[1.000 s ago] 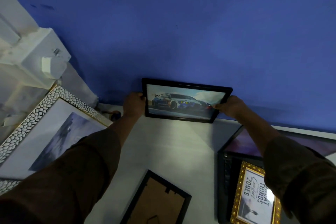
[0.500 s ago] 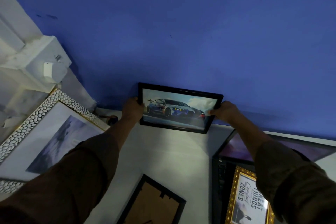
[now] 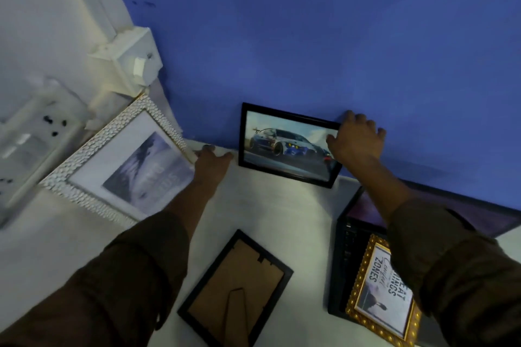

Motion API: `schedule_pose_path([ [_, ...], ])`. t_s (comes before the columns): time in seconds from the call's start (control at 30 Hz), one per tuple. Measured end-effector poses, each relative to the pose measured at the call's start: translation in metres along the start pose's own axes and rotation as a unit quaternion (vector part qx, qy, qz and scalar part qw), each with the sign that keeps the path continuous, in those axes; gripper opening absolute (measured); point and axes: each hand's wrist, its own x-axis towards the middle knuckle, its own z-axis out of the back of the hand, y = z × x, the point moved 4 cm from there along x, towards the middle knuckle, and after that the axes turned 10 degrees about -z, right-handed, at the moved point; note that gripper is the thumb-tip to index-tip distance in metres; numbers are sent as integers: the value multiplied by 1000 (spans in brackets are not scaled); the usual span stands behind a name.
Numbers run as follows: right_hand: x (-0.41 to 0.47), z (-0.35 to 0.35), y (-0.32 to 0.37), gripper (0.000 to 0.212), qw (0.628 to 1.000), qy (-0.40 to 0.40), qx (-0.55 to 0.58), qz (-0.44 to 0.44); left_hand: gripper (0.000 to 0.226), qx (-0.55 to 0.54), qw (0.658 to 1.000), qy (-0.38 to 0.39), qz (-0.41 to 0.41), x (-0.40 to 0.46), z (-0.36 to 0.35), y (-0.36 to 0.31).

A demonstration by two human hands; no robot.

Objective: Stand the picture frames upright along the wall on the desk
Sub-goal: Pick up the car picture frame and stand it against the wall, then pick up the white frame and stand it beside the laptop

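Observation:
A black frame with a car picture (image 3: 284, 146) stands on the white desk (image 3: 270, 211), leaning back against the blue wall (image 3: 310, 36). My right hand (image 3: 356, 141) grips its upper right corner, thumb on the front. My left hand (image 3: 210, 160) is off that frame, open, just left of it by the corner of a white pebbled frame (image 3: 124, 166) that leans at the left. A black frame (image 3: 236, 287) lies face down, its brown back and stand showing. A gold frame (image 3: 380, 290) lies flat at the right.
The gold frame rests on a black keyboard-like slab (image 3: 342, 262). A large dark frame with a purple picture (image 3: 479, 217) lies along the wall at the right. A white switch box (image 3: 132, 65) and a socket panel (image 3: 31, 144) sit on the left wall.
The car frame came down from the air and now stands on the desk against the wall. My left hand let go of it and moved left; my right hand still holds it.

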Motion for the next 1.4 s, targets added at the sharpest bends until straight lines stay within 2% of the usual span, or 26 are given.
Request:
schedule_pose_path([
  [0.1,-21,8,23,72,999,-16,20,46,57,-25,999,-42,17,-44,33,17],
  [0.2,-47,11,54,72,988,16,67,136,57,-37,994,-96,35,-91,63,32],
  [0.27,-66,9,77,71,974,59,110,188,55,-49,989,-133,36,-113,79,48],
  [0.4,-105,-9,124,68,944,187,145,229,54,-76,975,-189,93,-154,110,86],
  [0.53,-127,-34,159,62,926,237,131,264,53,-86,963,-225,121,-172,137,111],
  [0.7,-131,-59,202,52,910,276,153,269,61,-72,962,-231,124,-165,162,133],
  [0.8,-129,-69,231,42,903,287,181,264,58,-51,966,-220,122,-154,175,143],
  [1.07,-110,-96,298,47,874,308,217,307,41,33,993,-67,88,-109,174,159],
  [1.23,-108,-104,302,26,875,288,289,261,30,43,996,-74,40,-102,173,156],
  [1.3,-106,-105,294,25,871,285,319,242,28,48,996,-71,16,-107,172,152],
  [1.4,-109,-97,267,29,859,281,360,234,26,1,996,-89,-28,-118,171,142],
])
